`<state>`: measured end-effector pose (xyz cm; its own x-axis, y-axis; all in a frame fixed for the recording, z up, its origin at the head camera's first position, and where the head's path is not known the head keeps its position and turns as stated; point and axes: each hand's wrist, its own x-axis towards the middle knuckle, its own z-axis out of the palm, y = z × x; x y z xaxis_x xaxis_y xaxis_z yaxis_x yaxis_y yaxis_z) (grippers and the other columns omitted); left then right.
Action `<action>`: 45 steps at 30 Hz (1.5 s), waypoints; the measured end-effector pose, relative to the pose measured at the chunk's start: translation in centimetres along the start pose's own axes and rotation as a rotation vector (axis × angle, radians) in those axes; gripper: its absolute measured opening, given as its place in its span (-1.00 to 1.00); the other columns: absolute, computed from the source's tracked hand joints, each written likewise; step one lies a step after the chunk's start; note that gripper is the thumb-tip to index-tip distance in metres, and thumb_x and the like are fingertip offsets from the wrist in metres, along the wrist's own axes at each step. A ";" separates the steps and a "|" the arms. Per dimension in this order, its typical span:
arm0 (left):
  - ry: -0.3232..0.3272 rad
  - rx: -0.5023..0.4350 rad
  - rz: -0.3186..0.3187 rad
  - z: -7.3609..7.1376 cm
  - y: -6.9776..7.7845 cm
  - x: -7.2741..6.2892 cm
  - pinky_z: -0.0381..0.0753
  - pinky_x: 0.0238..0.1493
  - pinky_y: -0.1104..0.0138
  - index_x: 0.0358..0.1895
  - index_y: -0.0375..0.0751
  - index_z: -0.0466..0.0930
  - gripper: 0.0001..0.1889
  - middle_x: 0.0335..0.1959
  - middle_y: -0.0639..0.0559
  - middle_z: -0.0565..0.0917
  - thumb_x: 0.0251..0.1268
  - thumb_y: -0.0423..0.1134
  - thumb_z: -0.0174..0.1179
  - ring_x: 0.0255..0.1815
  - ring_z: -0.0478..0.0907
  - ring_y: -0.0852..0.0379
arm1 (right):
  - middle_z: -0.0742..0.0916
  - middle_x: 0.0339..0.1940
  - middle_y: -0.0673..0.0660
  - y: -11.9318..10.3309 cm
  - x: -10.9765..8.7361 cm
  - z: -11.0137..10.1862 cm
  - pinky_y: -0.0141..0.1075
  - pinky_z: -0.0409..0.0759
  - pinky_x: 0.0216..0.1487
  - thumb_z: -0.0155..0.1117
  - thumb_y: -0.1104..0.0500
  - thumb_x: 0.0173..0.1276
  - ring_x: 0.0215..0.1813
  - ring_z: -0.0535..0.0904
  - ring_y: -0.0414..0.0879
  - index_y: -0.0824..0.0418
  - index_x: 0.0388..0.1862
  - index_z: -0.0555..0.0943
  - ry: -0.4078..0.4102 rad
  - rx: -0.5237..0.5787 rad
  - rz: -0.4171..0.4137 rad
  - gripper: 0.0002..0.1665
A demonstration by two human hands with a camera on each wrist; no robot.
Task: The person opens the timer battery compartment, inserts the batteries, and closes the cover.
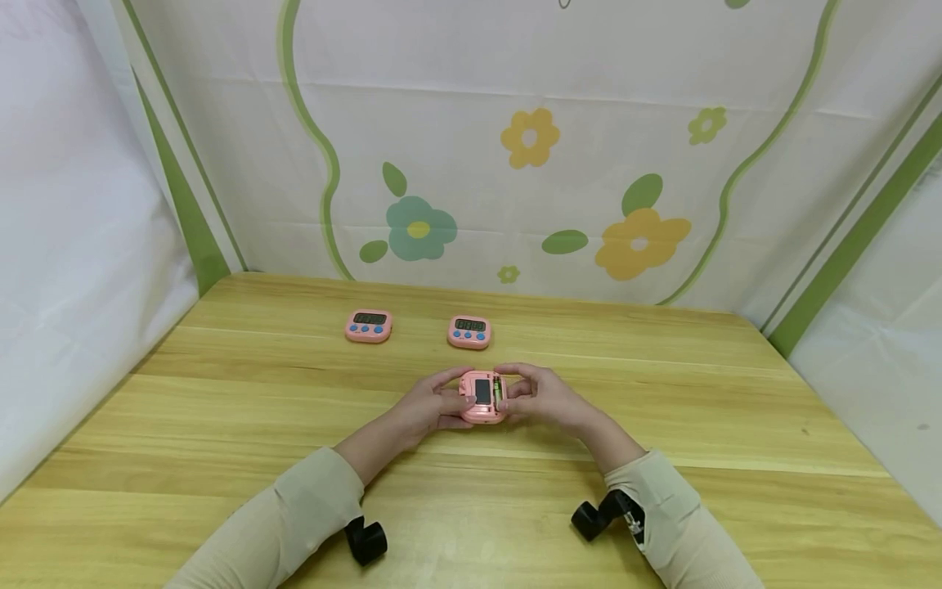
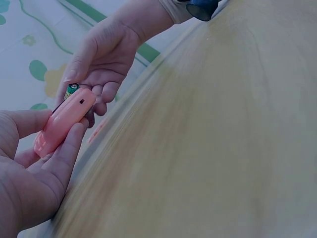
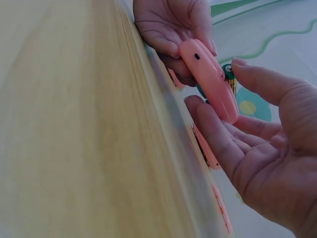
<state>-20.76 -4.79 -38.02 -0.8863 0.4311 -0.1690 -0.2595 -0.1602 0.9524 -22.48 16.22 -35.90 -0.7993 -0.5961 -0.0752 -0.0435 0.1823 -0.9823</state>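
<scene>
A pink digital timer [image 1: 482, 415] is held above the table, its back facing up and its battery compartment uncovered. My left hand [image 1: 428, 404] grips the timer's left side, thumb on the back and fingers beneath. A green battery [image 1: 497, 388] lies in the slot at the right side. In the right wrist view, one end of the battery [image 3: 229, 72] sticks up beyond the casing. My right hand [image 1: 550, 397] pinches at the battery, thumb at the near end and index finger by the far edge. The timer's display side is hidden.
Two more pink timers with blue buttons, a left one [image 1: 369, 325] and a right one [image 1: 469, 332], lie display up farther back on the wooden table [image 1: 662, 384]. A flower-patterned curtain [image 1: 471, 164] hangs behind the table. Black wrist-mounted cameras [image 1: 365, 541] stick out from both sleeves.
</scene>
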 end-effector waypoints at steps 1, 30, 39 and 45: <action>-0.004 0.000 0.003 0.0 0.0 0.0 0.55 -0.23 0.20 0.25 -0.19 0.14 -0.41 -0.20 -0.26 0.52 0.11 -0.46 0.07 -0.34 0.54 0.01 | 0.60 -0.35 0.32 0.0 0.0 0.0 -0.08 0.56 -0.26 0.23 0.35 0.09 -0.35 0.56 0.09 0.39 0.21 0.17 -0.001 0.015 0.011 -0.29; -0.041 0.002 0.014 -0.1 0.0 0.1 0.55 -0.22 0.18 0.26 -0.24 0.11 -0.39 -0.25 -0.27 0.54 0.10 -0.49 0.06 -0.37 0.54 0.01 | 0.60 -0.40 0.28 -0.2 -0.1 -0.6 -0.07 0.57 -0.31 0.15 0.40 0.10 -0.38 0.56 0.12 0.39 0.13 0.25 0.064 0.015 0.063 -0.42; -0.034 0.007 0.017 -0.2 -0.2 0.1 0.54 -0.22 0.18 0.27 -0.24 0.10 -0.38 -0.29 -0.26 0.55 0.09 -0.50 0.06 -0.38 0.54 0.02 | 0.57 -0.27 0.22 0.9 0.5 -5.0 -0.21 0.53 -0.40 0.15 0.29 0.17 -0.34 0.46 0.06 0.44 -0.07 0.47 0.452 -0.276 0.056 -0.65; -0.025 0.017 0.016 0.0 -0.1 0.0 0.55 -0.23 0.19 0.26 -0.22 0.12 -0.39 -0.29 -0.24 0.55 0.09 -0.48 0.08 -0.40 0.54 0.03 | 0.58 -0.27 0.19 2.1 1.0 -6.4 -0.32 0.44 -0.49 0.19 0.26 0.14 -0.40 0.39 -0.05 0.38 -0.10 0.51 0.464 -0.322 0.085 -0.66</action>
<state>-20.72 -4.82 -38.09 -0.8806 0.4504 -0.1472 -0.2382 -0.1522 0.9592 -27.22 20.98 -36.95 -0.9843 -0.1766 0.0031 -0.0902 0.4872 -0.8686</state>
